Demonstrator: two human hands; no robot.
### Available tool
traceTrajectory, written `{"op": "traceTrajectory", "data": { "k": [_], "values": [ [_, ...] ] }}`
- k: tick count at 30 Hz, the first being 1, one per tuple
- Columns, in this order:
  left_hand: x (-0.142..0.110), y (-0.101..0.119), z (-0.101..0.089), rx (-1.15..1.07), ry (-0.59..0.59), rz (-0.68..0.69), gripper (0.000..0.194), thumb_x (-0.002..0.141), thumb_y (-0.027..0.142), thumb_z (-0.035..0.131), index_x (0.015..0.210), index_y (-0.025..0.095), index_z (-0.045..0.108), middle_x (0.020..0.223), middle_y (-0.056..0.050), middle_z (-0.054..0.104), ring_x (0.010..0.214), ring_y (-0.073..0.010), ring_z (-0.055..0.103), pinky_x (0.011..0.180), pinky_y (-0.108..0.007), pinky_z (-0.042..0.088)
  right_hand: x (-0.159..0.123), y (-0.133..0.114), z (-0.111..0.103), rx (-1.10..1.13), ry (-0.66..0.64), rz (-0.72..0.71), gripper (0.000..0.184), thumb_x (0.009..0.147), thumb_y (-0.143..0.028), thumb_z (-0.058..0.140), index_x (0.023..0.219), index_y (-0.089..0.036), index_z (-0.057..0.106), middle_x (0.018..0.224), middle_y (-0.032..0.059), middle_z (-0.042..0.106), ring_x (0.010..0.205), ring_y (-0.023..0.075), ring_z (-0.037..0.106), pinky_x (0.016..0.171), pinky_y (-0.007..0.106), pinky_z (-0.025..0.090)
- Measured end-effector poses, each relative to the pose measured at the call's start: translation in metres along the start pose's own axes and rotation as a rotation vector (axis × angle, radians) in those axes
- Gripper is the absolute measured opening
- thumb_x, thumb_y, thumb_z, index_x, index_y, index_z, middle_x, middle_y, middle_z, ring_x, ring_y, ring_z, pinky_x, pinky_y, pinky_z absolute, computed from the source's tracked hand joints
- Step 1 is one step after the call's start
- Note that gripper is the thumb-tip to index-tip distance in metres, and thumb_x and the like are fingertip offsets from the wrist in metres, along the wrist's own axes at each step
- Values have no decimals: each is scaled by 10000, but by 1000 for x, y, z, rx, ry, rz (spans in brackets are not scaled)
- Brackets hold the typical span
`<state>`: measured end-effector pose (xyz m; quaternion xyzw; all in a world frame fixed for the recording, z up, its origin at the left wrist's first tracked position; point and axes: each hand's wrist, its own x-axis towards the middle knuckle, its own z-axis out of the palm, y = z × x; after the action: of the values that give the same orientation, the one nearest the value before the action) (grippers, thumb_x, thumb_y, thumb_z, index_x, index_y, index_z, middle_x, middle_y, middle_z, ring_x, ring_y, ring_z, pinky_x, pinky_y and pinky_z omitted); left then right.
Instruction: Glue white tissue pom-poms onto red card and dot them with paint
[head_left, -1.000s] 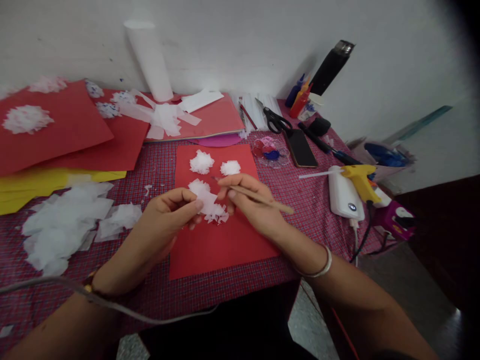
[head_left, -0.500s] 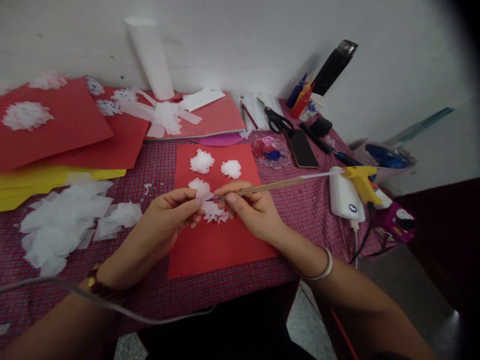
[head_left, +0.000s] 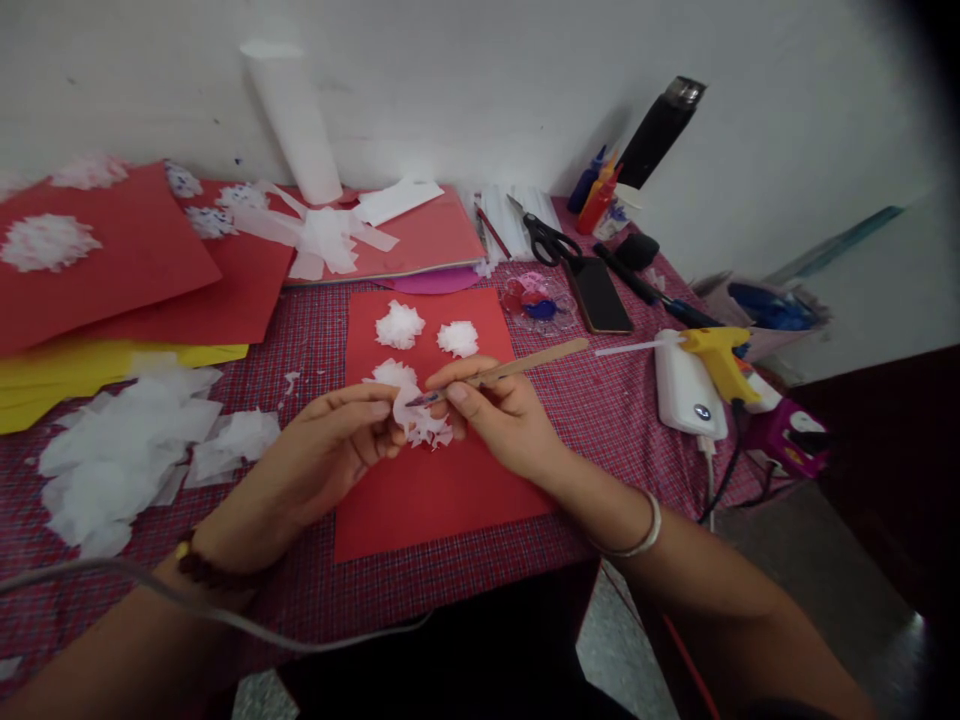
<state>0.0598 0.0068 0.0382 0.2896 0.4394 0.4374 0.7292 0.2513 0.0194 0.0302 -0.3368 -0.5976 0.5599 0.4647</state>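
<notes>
My left hand (head_left: 330, 435) pinches a small white tissue piece (head_left: 406, 408) between thumb and fingertips. The tissue bends round the dark, bluish tip of a thin brown wooden stick (head_left: 544, 357). Like a pen, the stick is gripped by my right hand (head_left: 502, 415), its plain end pointing up to the right. Both hands hover over a red sheet (head_left: 427, 500). White ruffled tissue puffs sit on the sheet, among them a left one (head_left: 400, 325) and a right one (head_left: 457, 338); the lower ones are partly hidden by my fingers.
Loose white tissue squares (head_left: 124, 450) lie at left. Behind are red sheets (head_left: 150, 250), a white paper roll (head_left: 292, 120), scissors (head_left: 546, 238) and a phone (head_left: 600, 295). A yellow glue gun (head_left: 716, 355) rests by a white power bank (head_left: 686, 390). A cable (head_left: 225, 620) crosses the front.
The tissue piece now curls around the stick's tip, where before it stood flatter in my left fingers. My left fingers have loosened and spread a little. The view has shifted slightly.
</notes>
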Motion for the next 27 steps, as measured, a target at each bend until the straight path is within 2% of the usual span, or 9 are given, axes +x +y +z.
{"op": "traceTrajectory", "data": {
  "k": [5, 9, 12, 15, 17, 19, 21, 24, 27],
  "values": [
    [1, -6, 4, 41, 52, 124, 150, 628, 208, 857, 714, 215, 733, 632, 21, 682, 561, -83, 610, 553, -177, 515, 2, 3, 2, 153, 4, 67, 215, 852, -386, 698, 920, -211, 594, 727, -34, 701, 493, 66, 568, 503, 215, 466],
    [-3, -5, 11, 132, 73, 241, 109, 666, 229, 836, 728, 216, 748, 688, 3, 725, 598, -96, 623, 600, -207, 521, 3, 2, 4, 183, 11, 91, 255, 821, -411, 731, 909, -200, 620, 755, -11, 729, 479, 70, 581, 485, 219, 472],
    [-10, -4, 14, 358, 99, 367, 34, 751, 232, 778, 777, 237, 755, 694, 19, 714, 626, -107, 615, 634, -232, 513, 2, 1, 5, 108, 26, 78, 308, 832, -483, 707, 799, -181, 654, 699, -10, 684, 491, 65, 558, 475, 216, 449],
    [-19, -3, 15, 709, 147, 588, 76, 794, 202, 748, 824, 272, 750, 782, 34, 714, 733, -124, 624, 701, -253, 503, 3, 1, 5, 48, 12, 75, 414, 870, -525, 650, 655, -173, 626, 641, -18, 602, 529, 61, 540, 485, 205, 424],
    [-23, 0, 16, 857, 186, 689, 110, 800, 190, 748, 837, 294, 745, 823, 43, 710, 770, -127, 616, 722, -260, 490, 3, 1, 4, 86, -23, 101, 381, 878, -517, 646, 705, -177, 637, 626, -33, 576, 528, 58, 512, 476, 196, 406],
    [-23, 4, 15, 829, 227, 635, 78, 811, 220, 746, 812, 297, 737, 758, 45, 688, 706, -120, 591, 666, -255, 474, 5, 1, 1, 171, -50, 109, 282, 864, -471, 681, 885, -190, 663, 653, -52, 589, 518, 56, 489, 468, 188, 403],
    [-20, 8, 14, 640, 226, 446, 59, 803, 253, 745, 753, 277, 725, 672, 36, 655, 624, -113, 555, 584, -240, 451, 6, -1, -3, 237, -57, 87, 289, 837, -427, 720, 1010, -207, 647, 695, -62, 617, 518, 54, 494, 481, 182, 426],
    [-11, 10, 10, 353, 134, 186, 97, 737, 255, 773, 664, 242, 709, 621, 20, 626, 559, -99, 517, 508, -211, 428, 8, -2, -6, 233, -56, 69, 300, 806, -447, 743, 954, -203, 653, 725, -49, 669, 505, 50, 514, 490, 182, 448],
    [-8, 7, 9, 275, 85, 143, 80, 698, 251, 799, 668, 240, 726, 622, 17, 634, 539, -92, 520, 504, -204, 442, 9, 1, -5, 217, 0, 113, 331, 793, -500, 739, 879, -190, 664, 713, -32, 696, 479, 49, 514, 468, 182, 439]
  ]
}}
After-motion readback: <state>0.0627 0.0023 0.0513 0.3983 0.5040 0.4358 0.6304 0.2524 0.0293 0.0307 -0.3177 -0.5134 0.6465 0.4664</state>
